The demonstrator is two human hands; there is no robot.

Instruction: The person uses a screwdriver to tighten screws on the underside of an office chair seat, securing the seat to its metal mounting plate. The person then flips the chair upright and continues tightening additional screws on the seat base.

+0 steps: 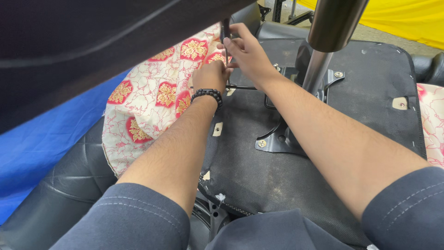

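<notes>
An office chair lies upside down with the black fabric underside of its seat point(259, 166) facing me. My left hand point(212, 76), with a black bead bracelet at the wrist, is closed at the seat's far left edge beside a thin dark rod point(243, 87). My right hand point(247, 51) reaches just beyond it, fingers pinched on a slim dark tool point(225, 31) that stands nearly upright. A cream cloth with red and gold flower patches point(152, 99) lies against the seat's left edge under both hands. What the tool tip meets is hidden.
A metal mounting plate point(282, 139) with screws carries the shiny gas cylinder point(323, 41) rising from the seat's middle. A black padded chair part point(60, 190) lies at lower left, blue sheet point(32, 139) beside it, yellow sheet point(416, 18) at the far right. A dark panel fills the upper left.
</notes>
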